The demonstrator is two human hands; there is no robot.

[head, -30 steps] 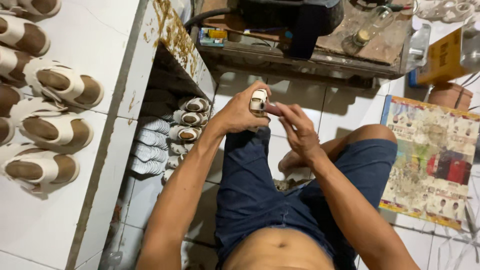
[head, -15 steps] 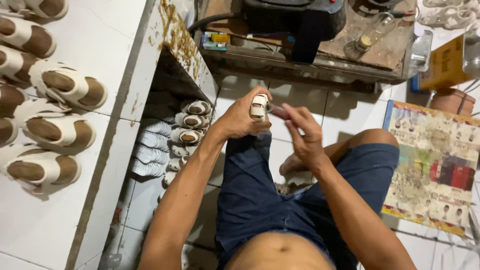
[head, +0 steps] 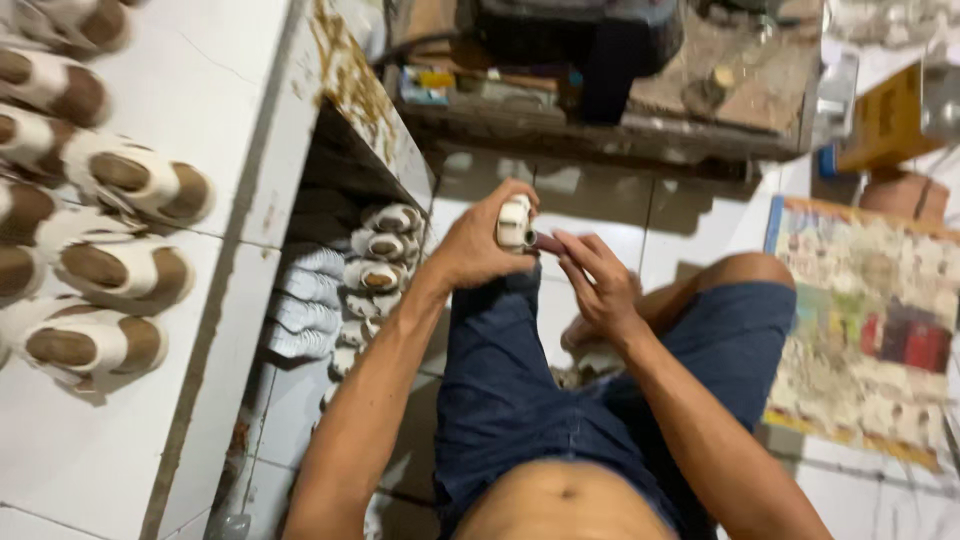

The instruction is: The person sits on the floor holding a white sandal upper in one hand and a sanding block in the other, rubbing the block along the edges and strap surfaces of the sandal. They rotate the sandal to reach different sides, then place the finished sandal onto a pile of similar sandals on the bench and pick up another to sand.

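Over the person's lap, the left hand point(head: 480, 245) holds a small white sandal point(head: 515, 222) up in the air, fingers wrapped round it. The right hand point(head: 598, 280) is just beside it, and its fingertips point(head: 563, 247) pinch a thin dark bit at the sandal's side. What that bit is, the blur hides.

Half a second ago the hands were in nearly the same spot. One second ago the sandal sat a little higher and the right fingers stood more spread. Now they have closed in on that one small spot. So the work looks like fine fixing on this one sandal, and it seems to be in the middle, not done.

Along the near left edge of the white table point(head: 130, 440) lie rows of white and brown sandals point(head: 100, 345). They have not moved. More sandals point(head: 375, 275) sit on the floor under the table's right edge. A dark machine point(head: 580, 45) stands on a bench past the knees. A coloured paper point(head: 860, 330) lies on the floor at the right.
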